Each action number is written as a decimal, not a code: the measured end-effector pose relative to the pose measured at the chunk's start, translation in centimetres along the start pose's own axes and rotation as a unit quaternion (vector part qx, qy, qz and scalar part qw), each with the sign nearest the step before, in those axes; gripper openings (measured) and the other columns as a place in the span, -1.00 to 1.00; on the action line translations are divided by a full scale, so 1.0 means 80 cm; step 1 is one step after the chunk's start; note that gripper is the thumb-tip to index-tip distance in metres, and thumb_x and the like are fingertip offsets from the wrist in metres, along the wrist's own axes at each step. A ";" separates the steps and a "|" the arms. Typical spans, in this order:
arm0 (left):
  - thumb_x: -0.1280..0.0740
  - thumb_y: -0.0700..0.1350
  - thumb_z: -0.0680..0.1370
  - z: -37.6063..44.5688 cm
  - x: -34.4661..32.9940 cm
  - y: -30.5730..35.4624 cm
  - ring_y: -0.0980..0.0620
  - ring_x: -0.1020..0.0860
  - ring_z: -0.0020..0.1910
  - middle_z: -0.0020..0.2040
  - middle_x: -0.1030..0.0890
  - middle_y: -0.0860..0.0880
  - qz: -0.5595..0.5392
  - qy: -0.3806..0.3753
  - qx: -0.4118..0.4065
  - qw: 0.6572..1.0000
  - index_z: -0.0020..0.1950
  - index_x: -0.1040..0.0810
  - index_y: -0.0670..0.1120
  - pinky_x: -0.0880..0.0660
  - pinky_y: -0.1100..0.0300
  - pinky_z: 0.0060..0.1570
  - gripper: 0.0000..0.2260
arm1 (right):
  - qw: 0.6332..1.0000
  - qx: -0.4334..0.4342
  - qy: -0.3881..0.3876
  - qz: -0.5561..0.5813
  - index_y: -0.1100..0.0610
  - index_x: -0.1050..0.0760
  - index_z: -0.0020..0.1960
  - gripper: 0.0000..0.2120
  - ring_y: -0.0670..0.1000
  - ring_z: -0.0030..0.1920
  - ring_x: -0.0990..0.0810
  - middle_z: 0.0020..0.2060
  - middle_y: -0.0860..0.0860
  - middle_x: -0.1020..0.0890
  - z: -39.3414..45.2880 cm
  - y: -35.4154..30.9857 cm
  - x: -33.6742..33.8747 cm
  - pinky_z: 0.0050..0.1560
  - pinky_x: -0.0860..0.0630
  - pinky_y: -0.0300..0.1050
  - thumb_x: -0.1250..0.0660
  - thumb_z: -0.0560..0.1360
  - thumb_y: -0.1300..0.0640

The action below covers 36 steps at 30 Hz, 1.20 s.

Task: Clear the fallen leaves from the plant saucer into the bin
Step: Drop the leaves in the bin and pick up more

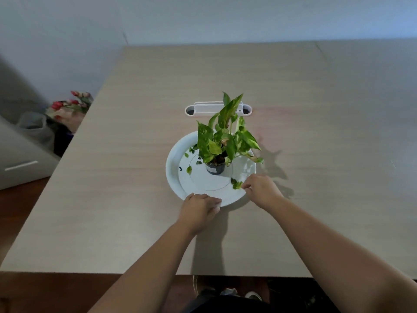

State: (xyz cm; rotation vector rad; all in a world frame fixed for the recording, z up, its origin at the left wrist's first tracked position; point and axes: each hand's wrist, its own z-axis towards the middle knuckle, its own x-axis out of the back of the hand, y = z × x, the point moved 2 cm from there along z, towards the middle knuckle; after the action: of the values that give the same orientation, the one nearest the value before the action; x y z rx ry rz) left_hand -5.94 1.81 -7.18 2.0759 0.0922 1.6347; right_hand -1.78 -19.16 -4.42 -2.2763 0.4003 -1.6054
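- So there's a big round white plastic saucer [173, 177] sitting roughly mid-way on a pale wood-grain tabletop [112, 199].
- A small dark plastic pot [215, 168] with a leafy green-and-yellow variegated plant [225, 136] stands inside the saucer, a bit off-centre toward its far right side.
- Fallen green leaf bits are scattered on the saucer: a few small scraps [189, 169] left of the pot, and a little clump of leaves [237, 184] at the saucer's near right edge.
- Right hand [261, 189] is at that near right edge, fingertips pinched together touching the clump. Looks like it's grasping the leaves, but honestly I can't tell if they're actually lifted off the saucer.
- Left hand [199, 207] is on the saucer's near rim, fingers curled over the edge and gripping it.
- Just behind the saucer, partly hidden by the plant, sits a white plastic oblong container [203, 108] with a rounded opening at each end.
- Well off to the saucer's left, past the tabletop edge, there's a bunch of red flowers [72, 102] down low.
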 end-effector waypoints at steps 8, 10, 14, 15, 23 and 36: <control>-0.29 0.08 0.54 0.052 0.010 0.003 -0.08 -0.56 0.15 0.12 -0.63 -0.02 -0.023 -0.044 0.023 0.999 0.20 -0.63 0.07 -0.50 0.08 0.11 -0.72 | 0.999 0.009 -0.019 -0.027 0.06 -0.57 0.25 -0.64 0.11 0.25 -0.49 0.22 0.07 -0.55 0.027 -0.011 0.005 0.25 -0.44 -0.06 -0.20 0.51 0.24; -0.30 -0.01 0.55 0.057 0.017 -0.011 -0.12 -0.52 0.19 0.18 -0.59 -0.05 -0.029 -0.025 0.041 0.998 0.23 -0.62 0.02 -0.46 0.06 0.19 -0.72 | 0.996 0.015 -0.053 -0.071 0.02 -0.52 0.30 -0.61 0.13 0.29 -0.43 0.28 0.07 -0.49 0.037 -0.019 0.000 0.27 -0.43 -0.02 -0.20 0.51 0.23; -0.29 -0.19 0.53 0.066 0.034 -0.060 -0.18 -0.40 0.35 0.39 -0.41 -0.16 -0.039 0.034 0.094 0.994 0.34 -0.52 -0.09 -0.35 0.05 0.34 -0.63 | 0.981 0.027 -0.096 -0.165 0.00 -0.44 0.36 -0.59 0.19 0.26 -0.45 0.30 0.09 -0.43 0.047 -0.036 -0.013 0.22 -0.41 0.00 -0.24 0.52 0.12; -0.29 -0.19 0.52 0.070 0.039 -0.072 -0.19 -0.38 0.37 0.44 -0.35 -0.16 -0.042 0.042 0.112 0.992 0.39 -0.47 -0.09 -0.38 0.02 0.34 -0.58 | 0.979 0.025 -0.097 -0.178 0.02 -0.42 0.36 -0.59 0.19 0.24 -0.47 0.30 0.10 -0.43 0.049 -0.039 -0.016 0.22 -0.39 0.00 -0.24 0.52 0.11; -0.07 -0.08 0.64 0.120 0.045 -0.098 -0.25 -0.12 0.50 0.55 -0.12 -0.15 0.096 -0.119 0.097 0.983 0.56 -0.14 0.08 -0.24 -0.10 0.43 -0.53 | 0.953 0.032 -0.090 -0.289 0.12 -0.43 0.31 -0.68 0.17 0.17 -0.52 0.20 0.11 -0.49 0.057 -0.045 -0.037 0.13 -0.41 -0.06 -0.21 0.57 0.12; -0.13 -0.24 0.59 0.110 0.068 -0.110 -0.22 -0.59 0.04 0.10 -0.54 -0.15 0.200 -0.107 0.049 0.973 0.20 -0.57 -0.12 -0.56 -0.05 0.03 -0.71 | 0.923 0.061 -0.069 -0.374 0.22 -0.41 0.25 -0.69 0.11 0.15 -0.56 0.22 0.12 -0.50 0.058 -0.038 -0.035 0.12 -0.43 -0.10 -0.14 0.53 0.34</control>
State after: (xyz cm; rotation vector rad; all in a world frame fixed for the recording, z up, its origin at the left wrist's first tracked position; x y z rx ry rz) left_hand 5.90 8.47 -7.39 2.4529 -0.3475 1.6364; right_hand 1.84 -14.76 -7.00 -2.5721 -0.6749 -1.6784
